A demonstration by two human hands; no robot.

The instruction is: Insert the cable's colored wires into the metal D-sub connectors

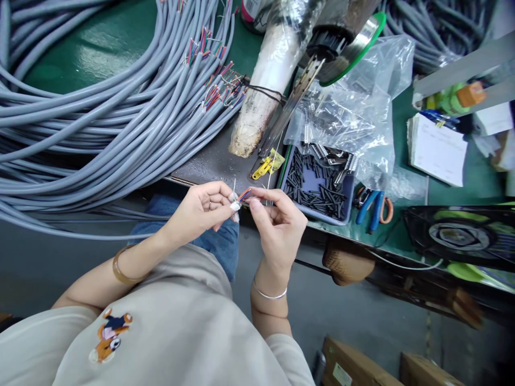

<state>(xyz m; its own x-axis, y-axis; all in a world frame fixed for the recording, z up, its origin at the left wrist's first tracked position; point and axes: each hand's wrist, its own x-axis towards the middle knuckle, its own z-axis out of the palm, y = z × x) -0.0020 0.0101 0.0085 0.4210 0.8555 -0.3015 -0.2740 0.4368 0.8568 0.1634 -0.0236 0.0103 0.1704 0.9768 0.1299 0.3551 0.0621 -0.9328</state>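
Note:
Between thumb and fingers, my left hand [209, 206] grips a cable end whose stripped coloured wires [243, 195], orange, red and blue among them, fan out to the right. Some whitish wrapping or shielding shows at its base. My right hand [277, 220] pinches at the tips of those wires with thumb and forefinger. Both hands are just in front of the table's edge, above my lap. Close beyond them lie a yellow tool [262, 168] and a shallow purple tray [317, 210] of short black sleeves [300, 179].
Thick bundles of grey cable [120, 134] cover the left of the green table. A wrapped white post [265, 80], a solder spool [354, 53] and a clear plastic bag [362, 102] stand or lie beyond. Blue-handled pliers [374, 209], a notepad [436, 147] and a black fan [462, 236] are to the right.

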